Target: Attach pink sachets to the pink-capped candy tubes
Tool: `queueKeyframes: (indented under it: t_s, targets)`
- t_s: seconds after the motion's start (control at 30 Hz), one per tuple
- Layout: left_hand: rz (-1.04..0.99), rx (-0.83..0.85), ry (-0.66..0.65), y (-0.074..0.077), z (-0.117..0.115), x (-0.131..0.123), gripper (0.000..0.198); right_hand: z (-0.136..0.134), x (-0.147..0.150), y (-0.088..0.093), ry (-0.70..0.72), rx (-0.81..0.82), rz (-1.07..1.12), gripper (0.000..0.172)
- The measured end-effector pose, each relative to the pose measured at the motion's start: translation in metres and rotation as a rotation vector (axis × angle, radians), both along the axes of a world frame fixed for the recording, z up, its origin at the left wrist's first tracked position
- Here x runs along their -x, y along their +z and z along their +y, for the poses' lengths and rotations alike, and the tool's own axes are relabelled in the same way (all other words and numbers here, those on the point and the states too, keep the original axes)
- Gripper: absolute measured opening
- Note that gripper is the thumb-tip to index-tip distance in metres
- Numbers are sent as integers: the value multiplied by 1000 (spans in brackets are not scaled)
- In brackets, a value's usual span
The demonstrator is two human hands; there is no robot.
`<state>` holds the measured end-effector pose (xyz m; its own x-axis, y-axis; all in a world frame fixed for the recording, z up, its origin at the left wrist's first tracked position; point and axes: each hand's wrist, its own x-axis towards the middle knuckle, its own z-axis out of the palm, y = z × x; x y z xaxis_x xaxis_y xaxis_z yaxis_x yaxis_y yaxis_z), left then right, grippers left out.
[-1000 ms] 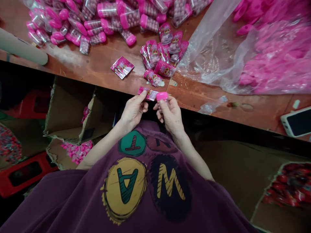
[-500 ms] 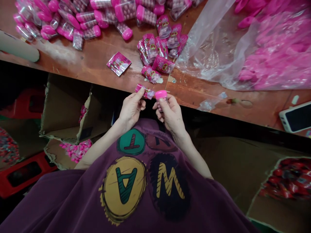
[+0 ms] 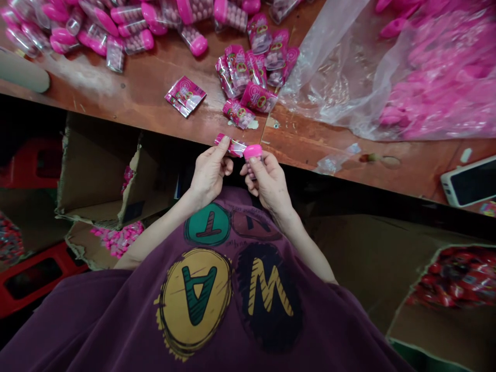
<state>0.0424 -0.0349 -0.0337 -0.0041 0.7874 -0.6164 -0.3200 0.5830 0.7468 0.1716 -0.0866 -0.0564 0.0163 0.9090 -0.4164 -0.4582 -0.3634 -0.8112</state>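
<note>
My left hand pinches a small pink sachet by its end, just at the table's front edge. My right hand is closed round a small clear bottle with a pink cap, held upright beside the sachet. The two hands nearly touch above my purple shirt. A pile of loose pink sachets lies on the wooden table just beyond my hands, with a single pair of sachets to its left.
Several capped pink bottles lie at the table's far left. A clear plastic bag of pink caps fills the right. A phone rests at the right edge. Cardboard boxes stand below the table on the left and right.
The hands hold the same sachet and bottle, the sachet's end now closer to the bottle's cap. The view has shifted slightly, so the table's objects sit higher and further left.
</note>
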Motion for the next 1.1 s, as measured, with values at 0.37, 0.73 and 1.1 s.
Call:
queueKeyframes:
  t_s: [0.37,0.73,1.1]
  targets:
    - [-9,4,-32,-1,-2,1,44,-7,-7,5,105,-3,35,55]
    - [-16,-36,-44,-1,-5,2,39,-7,-4,1,144,-29,15,64]
    - [-150,-69,-266,7,-12,3,22,-9,-2,-7,121,-170,-191,64]
